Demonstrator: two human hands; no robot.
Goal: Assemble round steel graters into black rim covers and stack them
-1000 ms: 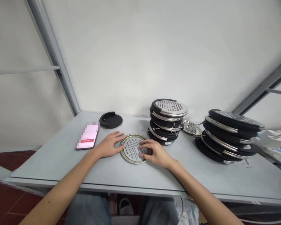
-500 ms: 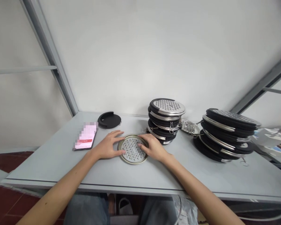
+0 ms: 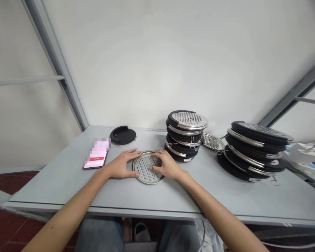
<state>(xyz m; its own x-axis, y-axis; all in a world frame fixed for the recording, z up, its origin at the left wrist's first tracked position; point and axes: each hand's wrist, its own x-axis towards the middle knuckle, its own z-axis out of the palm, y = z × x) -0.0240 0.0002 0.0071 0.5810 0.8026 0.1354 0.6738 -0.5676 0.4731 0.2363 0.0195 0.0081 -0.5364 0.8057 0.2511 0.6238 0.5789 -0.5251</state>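
Round perforated metal disc (image 3: 145,167), flat.

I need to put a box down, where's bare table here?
Bare patches: the table front left, below the phone; front right, ahead of the right stack. Crowded: the middle, where left hand and right hand rest on the perforated disc beside the middle stack.

both hands (image 3: 122,165) (image 3: 166,166) flat on a perforated metal disc (image 3: 145,168) on grey table (image 3: 68,182)
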